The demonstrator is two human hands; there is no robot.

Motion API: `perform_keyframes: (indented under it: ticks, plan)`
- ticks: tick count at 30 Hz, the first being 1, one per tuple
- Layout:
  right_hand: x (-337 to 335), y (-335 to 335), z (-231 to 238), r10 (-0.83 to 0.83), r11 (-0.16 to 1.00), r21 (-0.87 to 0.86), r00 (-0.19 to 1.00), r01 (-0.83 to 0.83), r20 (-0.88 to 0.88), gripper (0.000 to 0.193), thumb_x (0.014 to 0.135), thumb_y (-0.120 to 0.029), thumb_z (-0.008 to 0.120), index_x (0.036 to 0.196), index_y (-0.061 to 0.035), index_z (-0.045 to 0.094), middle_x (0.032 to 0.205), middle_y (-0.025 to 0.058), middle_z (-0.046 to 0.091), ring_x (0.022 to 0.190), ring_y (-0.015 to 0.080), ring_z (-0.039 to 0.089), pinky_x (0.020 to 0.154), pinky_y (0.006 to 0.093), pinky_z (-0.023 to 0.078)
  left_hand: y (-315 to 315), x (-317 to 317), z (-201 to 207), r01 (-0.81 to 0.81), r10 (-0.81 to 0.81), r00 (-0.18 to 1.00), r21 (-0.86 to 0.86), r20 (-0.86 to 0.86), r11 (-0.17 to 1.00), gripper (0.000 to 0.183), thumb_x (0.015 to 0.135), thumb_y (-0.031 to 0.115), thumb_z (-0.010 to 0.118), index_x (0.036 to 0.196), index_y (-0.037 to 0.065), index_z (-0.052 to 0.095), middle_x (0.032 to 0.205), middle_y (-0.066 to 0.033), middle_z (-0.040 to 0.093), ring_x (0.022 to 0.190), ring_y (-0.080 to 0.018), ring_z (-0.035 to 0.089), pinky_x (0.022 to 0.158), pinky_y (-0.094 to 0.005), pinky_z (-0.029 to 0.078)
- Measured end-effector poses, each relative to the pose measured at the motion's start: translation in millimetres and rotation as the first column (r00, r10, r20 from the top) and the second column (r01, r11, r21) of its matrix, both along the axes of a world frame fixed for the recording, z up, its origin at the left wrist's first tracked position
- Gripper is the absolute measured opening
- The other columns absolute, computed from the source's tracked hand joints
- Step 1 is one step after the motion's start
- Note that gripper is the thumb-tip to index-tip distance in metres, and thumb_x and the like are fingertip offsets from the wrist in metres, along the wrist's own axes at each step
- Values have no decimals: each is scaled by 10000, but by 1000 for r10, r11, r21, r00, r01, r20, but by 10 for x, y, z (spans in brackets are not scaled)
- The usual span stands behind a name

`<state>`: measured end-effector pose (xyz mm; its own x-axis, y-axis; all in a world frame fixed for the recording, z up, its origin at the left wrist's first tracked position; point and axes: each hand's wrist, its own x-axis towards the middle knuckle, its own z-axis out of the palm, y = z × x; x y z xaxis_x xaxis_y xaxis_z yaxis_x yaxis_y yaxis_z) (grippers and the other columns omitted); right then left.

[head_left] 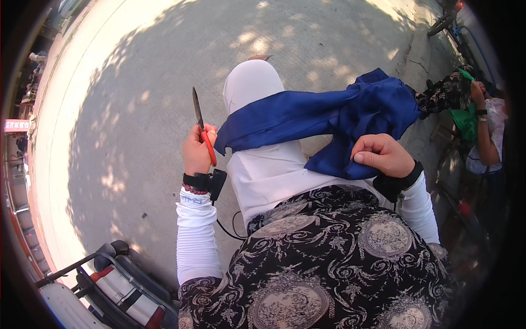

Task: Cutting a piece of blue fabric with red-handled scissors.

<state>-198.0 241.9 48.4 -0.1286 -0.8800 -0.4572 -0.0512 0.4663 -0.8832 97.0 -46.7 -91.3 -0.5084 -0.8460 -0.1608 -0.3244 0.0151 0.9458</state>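
Observation:
My left hand (198,151) is closed round a pair of scissors (209,147) with red handles. Their dark blades point up and away, lying together. A long piece of blue cloth (290,116) lies across my white-covered lap (257,170), its narrow end beside my left hand. Toward the right the cloth bunches into loose folds. Over those folds is my right hand (386,156), its fingers curled and the thumb pressed against them. Whatever sits in that pinch is too small or hidden to make out.
Beyond my knees is grey paved ground (170,77) with patches of sunlight. A parked scooter (126,290) stands at the lower left. On the right another person (485,126) handles green cloth (464,122). A wheel (441,24) shows at the far right. A thin black cable (227,230) hangs by my left wrist.

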Motion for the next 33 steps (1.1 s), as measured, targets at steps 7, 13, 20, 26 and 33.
perform_keyframes:
  ticks: [7, 13, 20, 26, 33]
  plan:
    - [355, -327, -224, 248, 966, -11, 945, -256, -212, 159, 909, -163, 624, 920, -6, 639, 699, 45, 617, 626, 121, 542, 604, 264, 438, 163, -97, 119, 267, -264, 957, -8, 116, 964, 231, 832, 22, 609, 1063, 8, 606, 995, -37, 652, 890, -124, 593, 793, -260, 468]
    - [589, -513, -287, 421, 868, -97, 826, -487, -376, 220, 914, -245, 598, 943, -34, 655, 808, 120, 661, 730, 291, 635, 666, 366, 489, 124, -180, 163, 120, -119, 969, 9, 217, 993, 164, 825, 43, 617, 989, 24, 624, 843, -10, 635, 726, -77, 559, 685, -223, 453]
    - [386, -686, -379, -171, 896, -398, 671, -200, -721, 295, 853, -147, 643, 1126, -46, 593, 1188, 132, 583, 1011, 303, 611, 864, 360, 499, -109, -53, 646, 0, 3, 997, 39, -76, 999, 101, 851, 102, 608, 941, 56, 610, 768, 47, 564, 650, -56, 495, 585, -207, 395]
    - [8, -670, -579, -270, 938, -317, 282, -140, -921, 547, 759, -151, 710, 1265, -69, 518, 1307, 109, 525, 1270, 294, 440, 1074, 445, 313, -21, -110, 1298, -25, 30, 983, 30, -182, 999, 136, 854, 122, 591, 963, 40, 584, 791, 21, 555, 700, -65, 515, 603, -213, 406]
    - [-572, -177, -620, -195, 981, -195, 5, 13, -981, 537, 734, -56, 654, 1256, -102, 534, 1318, 81, 524, 1310, 292, 407, 1108, 456, 267, 10, -165, 1638, -146, 168, 948, 99, -271, 984, 195, 799, 145, 591, 953, 28, 569, 817, -49, 607, 734, -143, 587, 699, -251, 493]
